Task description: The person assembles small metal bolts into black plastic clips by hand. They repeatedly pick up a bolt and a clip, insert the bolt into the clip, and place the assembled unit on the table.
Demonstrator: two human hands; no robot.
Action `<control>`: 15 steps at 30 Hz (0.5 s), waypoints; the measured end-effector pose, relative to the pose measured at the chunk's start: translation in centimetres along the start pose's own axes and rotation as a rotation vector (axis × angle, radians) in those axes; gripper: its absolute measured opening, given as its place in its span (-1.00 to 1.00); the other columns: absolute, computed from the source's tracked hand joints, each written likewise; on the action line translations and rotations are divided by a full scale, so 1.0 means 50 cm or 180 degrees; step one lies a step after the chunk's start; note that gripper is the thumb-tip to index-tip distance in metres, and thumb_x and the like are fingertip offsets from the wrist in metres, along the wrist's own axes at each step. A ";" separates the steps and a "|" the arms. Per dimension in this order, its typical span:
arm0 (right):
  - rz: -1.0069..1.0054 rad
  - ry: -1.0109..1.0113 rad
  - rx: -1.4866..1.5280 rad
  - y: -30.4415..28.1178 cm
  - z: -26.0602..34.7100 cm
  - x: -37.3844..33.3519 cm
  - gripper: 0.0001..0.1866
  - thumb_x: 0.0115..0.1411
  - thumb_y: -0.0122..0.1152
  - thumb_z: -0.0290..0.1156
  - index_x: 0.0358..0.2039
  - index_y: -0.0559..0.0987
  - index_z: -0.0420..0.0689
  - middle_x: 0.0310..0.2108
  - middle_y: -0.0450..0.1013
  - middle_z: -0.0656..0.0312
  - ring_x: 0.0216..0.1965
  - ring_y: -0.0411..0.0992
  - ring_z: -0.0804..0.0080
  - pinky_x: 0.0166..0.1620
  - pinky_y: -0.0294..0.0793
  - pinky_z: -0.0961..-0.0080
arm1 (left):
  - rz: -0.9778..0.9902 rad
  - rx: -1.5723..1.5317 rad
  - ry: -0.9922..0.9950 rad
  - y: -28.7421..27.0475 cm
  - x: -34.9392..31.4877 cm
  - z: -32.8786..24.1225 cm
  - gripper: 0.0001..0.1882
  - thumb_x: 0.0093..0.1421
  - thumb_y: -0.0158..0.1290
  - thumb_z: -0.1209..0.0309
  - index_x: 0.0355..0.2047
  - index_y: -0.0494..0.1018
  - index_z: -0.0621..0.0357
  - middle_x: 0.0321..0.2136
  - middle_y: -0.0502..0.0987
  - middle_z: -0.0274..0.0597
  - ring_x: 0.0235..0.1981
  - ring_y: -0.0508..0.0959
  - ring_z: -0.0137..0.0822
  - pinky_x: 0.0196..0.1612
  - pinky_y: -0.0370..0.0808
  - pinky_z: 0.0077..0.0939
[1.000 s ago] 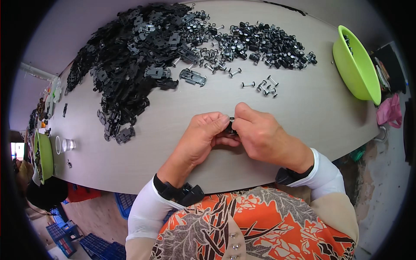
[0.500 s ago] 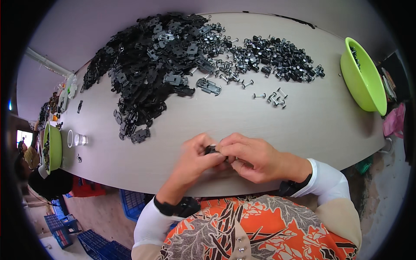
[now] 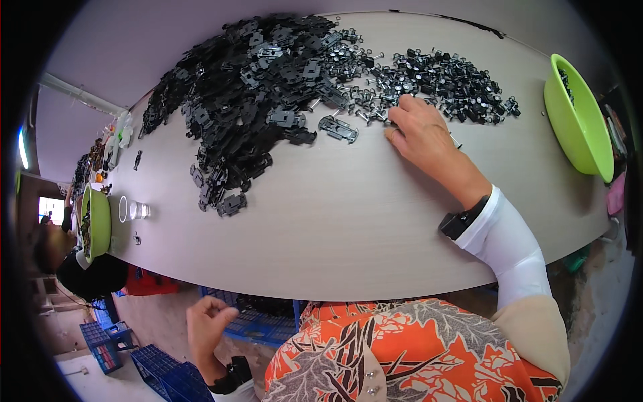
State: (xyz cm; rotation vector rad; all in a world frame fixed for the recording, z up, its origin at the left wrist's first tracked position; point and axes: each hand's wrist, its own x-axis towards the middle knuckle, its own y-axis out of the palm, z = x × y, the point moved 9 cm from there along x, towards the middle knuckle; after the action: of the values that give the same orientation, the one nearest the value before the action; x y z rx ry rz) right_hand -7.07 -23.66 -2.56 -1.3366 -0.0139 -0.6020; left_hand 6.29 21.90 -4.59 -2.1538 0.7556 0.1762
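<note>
My right hand (image 3: 423, 130) reaches over the table to the near edge of a pile of small silver-and-black wheel axles (image 3: 449, 84). Its fingers are bent, with the thumb a little apart from them, and nothing shows clearly between. One axle (image 3: 457, 141) peeks out beside the hand. Just left of it lies a single grey car-shaped plastic base (image 3: 339, 128), next to a big heap of black and grey bases (image 3: 248, 87). My left hand (image 3: 209, 325) is off the table, beside a blue crate (image 3: 261, 326). Its fingers curl toward the thumb; whatever they hold is hidden.
A green basin (image 3: 581, 127) with small parts stands at the right edge of the table (image 3: 321, 228). At the left are another green basin (image 3: 99, 221), a clear cup (image 3: 137, 210) and a person in dark clothing. Blue crates (image 3: 161, 375) stand on the floor.
Both hands were together over the near table edge around a small dark part. They have parted: the right went forward to the axles, the left down and left past the table edge.
</note>
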 end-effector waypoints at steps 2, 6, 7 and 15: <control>0.0159 0.0047 0.0201 0.015 -0.018 0.000 -0.82 -0.02 0.19 -0.45 -0.38 0.51 -0.23 -0.33 0.36 0.04 -0.21 0.34 0.05 -0.17 0.35 0.19 | -0.0247 -0.0278 0.0183 -0.006 0.032 -0.094 -0.89 -0.01 0.15 0.53 -0.54 0.50 0.37 -0.67 0.48 -0.32 -0.59 0.45 -0.57 -0.52 0.36 -0.67; 0.0250 -0.0153 0.0781 -0.015 -0.002 -0.032 -0.85 -0.09 0.16 -0.53 -0.43 0.47 -0.24 -0.34 0.33 0.03 -0.23 0.33 0.04 -0.18 0.37 0.22 | 0.0061 -0.0270 0.1764 0.109 0.119 -0.371 -0.92 0.09 0.08 0.54 -0.47 0.53 0.31 -0.63 0.48 -0.31 -0.60 0.44 -0.54 -0.52 0.34 -0.69; 0.0256 -0.0377 0.0906 -0.025 0.015 -0.041 -0.85 -0.10 0.16 -0.54 -0.45 0.45 -0.24 -0.35 0.32 0.03 -0.24 0.33 0.04 -0.19 0.37 0.23 | 0.0150 -0.0142 0.2373 0.147 0.130 -0.451 -0.93 0.08 0.08 0.55 -0.48 0.50 0.33 -0.63 0.44 -0.30 -0.58 0.41 -0.55 -0.50 0.33 -0.66; 0.0746 -0.0789 0.0946 -0.042 0.133 -0.116 -0.83 -0.14 0.22 -0.57 -0.49 0.43 -0.25 -0.39 0.29 0.09 -0.28 0.31 0.09 -0.23 0.36 0.28 | -0.0375 0.1261 0.3331 0.389 0.299 -0.602 -0.89 -0.06 0.00 0.59 -0.45 0.46 0.23 -0.37 0.49 0.00 -0.27 0.49 0.05 -0.23 0.44 -0.11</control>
State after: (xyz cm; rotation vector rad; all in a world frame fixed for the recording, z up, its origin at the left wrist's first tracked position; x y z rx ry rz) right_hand -10.70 -15.47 -0.98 -1.0962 -0.1416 -0.2227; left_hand 3.38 -16.83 -3.53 -1.7962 1.0918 -1.1450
